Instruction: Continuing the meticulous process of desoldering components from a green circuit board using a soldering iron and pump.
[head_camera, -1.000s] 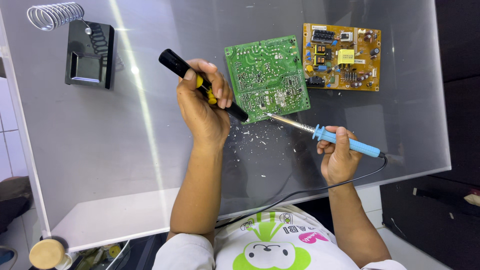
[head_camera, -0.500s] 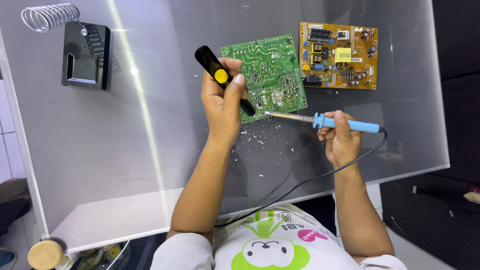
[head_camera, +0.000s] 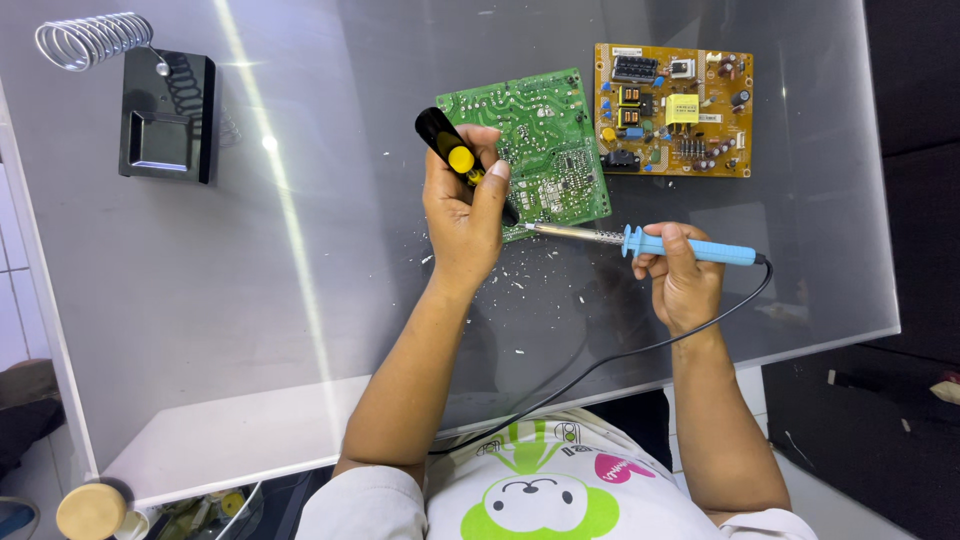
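Green and lying solder side up, the circuit board (head_camera: 535, 140) sits on the grey glass tabletop (head_camera: 300, 300), near its far edge and just left of a second, yellow circuit board (head_camera: 672, 108) whose component side faces up. The two boards lie edge to edge; whether they touch cannot be told.

The left hand (head_camera: 462, 210) is closed around a black-and-yellow desoldering pump (head_camera: 458, 160), thumb lying along the barrel near the yellow button, nozzle aimed down at the near edge of the green board. The right hand (head_camera: 680, 275) is closed around the blue handle of a soldering iron (head_camera: 640, 241). The iron lies almost level, its metal tip reaching the near edge of the green board beside the pump nozzle. A black cord (head_camera: 600, 365) runs from the handle back toward the person.

Progress, as a judgement: small pale flecks (head_camera: 510, 270) scattered on the glass in front of the board suggest that solder has already been removed from some joints. With both tools at the board, the work appears to be midway; how many joints remain cannot be told.

At the far left corner stands a black iron stand (head_camera: 165, 115) with a coiled wire holder (head_camera: 92, 40), unoccupied.
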